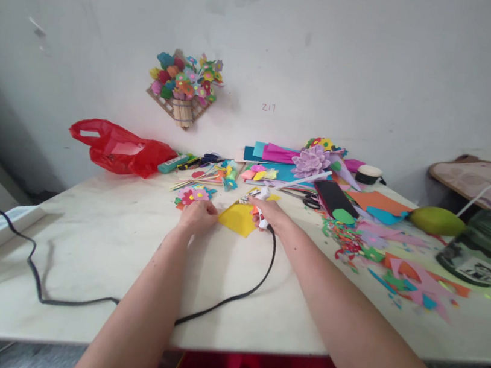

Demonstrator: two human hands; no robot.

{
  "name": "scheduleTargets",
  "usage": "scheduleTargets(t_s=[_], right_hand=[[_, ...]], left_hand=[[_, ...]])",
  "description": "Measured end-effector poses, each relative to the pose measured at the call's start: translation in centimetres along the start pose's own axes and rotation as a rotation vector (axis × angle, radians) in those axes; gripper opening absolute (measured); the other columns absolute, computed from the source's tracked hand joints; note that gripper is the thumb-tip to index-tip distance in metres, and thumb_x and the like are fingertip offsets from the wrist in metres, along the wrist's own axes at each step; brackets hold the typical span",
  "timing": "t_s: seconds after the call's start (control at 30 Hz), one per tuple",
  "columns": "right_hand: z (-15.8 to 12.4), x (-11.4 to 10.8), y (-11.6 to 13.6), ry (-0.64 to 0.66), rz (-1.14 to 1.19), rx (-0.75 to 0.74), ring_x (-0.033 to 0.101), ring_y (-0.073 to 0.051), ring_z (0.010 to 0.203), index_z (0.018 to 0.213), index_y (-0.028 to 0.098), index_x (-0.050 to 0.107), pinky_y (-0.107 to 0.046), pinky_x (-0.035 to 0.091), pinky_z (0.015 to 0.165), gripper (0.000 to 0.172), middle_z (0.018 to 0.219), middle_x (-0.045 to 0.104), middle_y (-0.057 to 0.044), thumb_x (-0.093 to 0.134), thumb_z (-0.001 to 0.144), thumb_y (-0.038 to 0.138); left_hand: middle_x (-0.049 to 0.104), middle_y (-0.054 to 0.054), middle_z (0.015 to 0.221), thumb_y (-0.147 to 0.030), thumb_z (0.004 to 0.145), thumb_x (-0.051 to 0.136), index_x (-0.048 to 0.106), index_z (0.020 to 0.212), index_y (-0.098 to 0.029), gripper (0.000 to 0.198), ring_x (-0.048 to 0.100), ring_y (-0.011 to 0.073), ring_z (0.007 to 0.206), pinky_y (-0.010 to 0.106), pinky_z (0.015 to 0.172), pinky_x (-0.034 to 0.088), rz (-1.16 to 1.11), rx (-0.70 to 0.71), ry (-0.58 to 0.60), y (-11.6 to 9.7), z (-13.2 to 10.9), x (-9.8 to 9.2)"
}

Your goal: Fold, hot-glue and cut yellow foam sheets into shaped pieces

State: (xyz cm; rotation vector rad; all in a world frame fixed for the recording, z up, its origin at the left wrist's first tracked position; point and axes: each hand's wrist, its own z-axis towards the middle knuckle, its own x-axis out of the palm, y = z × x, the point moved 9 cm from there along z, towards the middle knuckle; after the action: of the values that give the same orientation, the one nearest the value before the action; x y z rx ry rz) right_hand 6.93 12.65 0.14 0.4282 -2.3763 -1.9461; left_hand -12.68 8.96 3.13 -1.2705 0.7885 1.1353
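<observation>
A yellow foam sheet piece (237, 219) lies on the white table (95, 242) in front of me. My left hand (197, 216) is closed on its left edge and pins it down. My right hand (270, 211) grips a white glue gun (263, 200) at the sheet's right side, nozzle near the yellow piece. The gun's black cord (229, 297) runs back across the table to the left. A small foam flower cluster (193, 194) sits just beyond my left hand.
Coloured foam scraps (398, 266), black scissors (311, 201), a purple paper flower (311, 160) and stacked sheets crowd the right and back. A red plastic bag (118, 146) lies back left, a green jar (487, 248) far right. A flower bouquet craft (185, 84) hangs on the wall.
</observation>
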Motion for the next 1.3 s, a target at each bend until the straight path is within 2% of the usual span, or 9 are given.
scheduleTargets(t_s=[0.13,0.5,0.7,0.93,1.3], right_hand=[[-0.2,0.1,0.0,0.018,-0.013,0.009,0.048,-0.01,0.033,0.07,0.012,0.053,-0.02,0.038,0.029,0.038,0.043,0.052,0.0,0.056,0.072,0.049],[0.3,0.6,-0.3,0.067,-0.042,-0.005,0.049,-0.012,0.033,0.07,0.013,0.052,-0.02,0.036,0.028,0.038,0.042,0.052,0.0,0.056,0.071,0.051],[0.7,0.9,-0.5,0.097,-0.055,-0.018,0.048,-0.012,0.031,0.068,0.014,0.051,-0.021,0.036,0.028,0.038,0.039,0.05,0.001,0.056,0.071,0.052],[0.0,1.3,0.0,0.133,-0.064,-0.048,0.047,-0.01,0.03,0.056,0.015,0.047,-0.019,0.034,0.028,0.04,0.037,0.049,0.001,0.055,0.073,0.05],[-0.5,1.8,0.3,0.157,-0.11,-0.049,0.044,-0.009,0.028,0.054,0.016,0.044,-0.019,0.034,0.028,0.04,0.035,0.047,0.002,0.055,0.073,0.049]], left_hand=[[0.067,-0.001,0.079,-0.031,0.059,0.055,0.067,0.074,-0.026,0.019,0.059,0.0171,0.079,0.024,0.066,0.041,0.019,-0.029,0.037,0.7,0.0,0.0],[0.067,0.0,0.078,-0.028,0.059,0.055,0.068,0.072,-0.025,0.018,0.059,0.0178,0.077,0.025,0.063,0.041,0.002,-0.077,0.01,1.1,0.1,0.1],[0.067,0.001,0.078,-0.028,0.059,0.055,0.068,0.072,-0.024,0.018,0.058,0.0171,0.075,0.024,0.062,0.04,-0.017,-0.064,-0.002,1.2,0.2,0.3],[0.067,0.001,0.077,-0.026,0.059,0.055,0.067,0.072,-0.024,0.019,0.059,0.0177,0.075,0.024,0.061,0.04,-0.032,-0.05,-0.005,1.0,0.3,0.3],[0.067,0.002,0.079,-0.027,0.06,0.056,0.068,0.075,-0.023,0.019,0.058,0.0171,0.076,0.024,0.063,0.041,-0.064,-0.061,0.01,1.2,0.3,0.6]])
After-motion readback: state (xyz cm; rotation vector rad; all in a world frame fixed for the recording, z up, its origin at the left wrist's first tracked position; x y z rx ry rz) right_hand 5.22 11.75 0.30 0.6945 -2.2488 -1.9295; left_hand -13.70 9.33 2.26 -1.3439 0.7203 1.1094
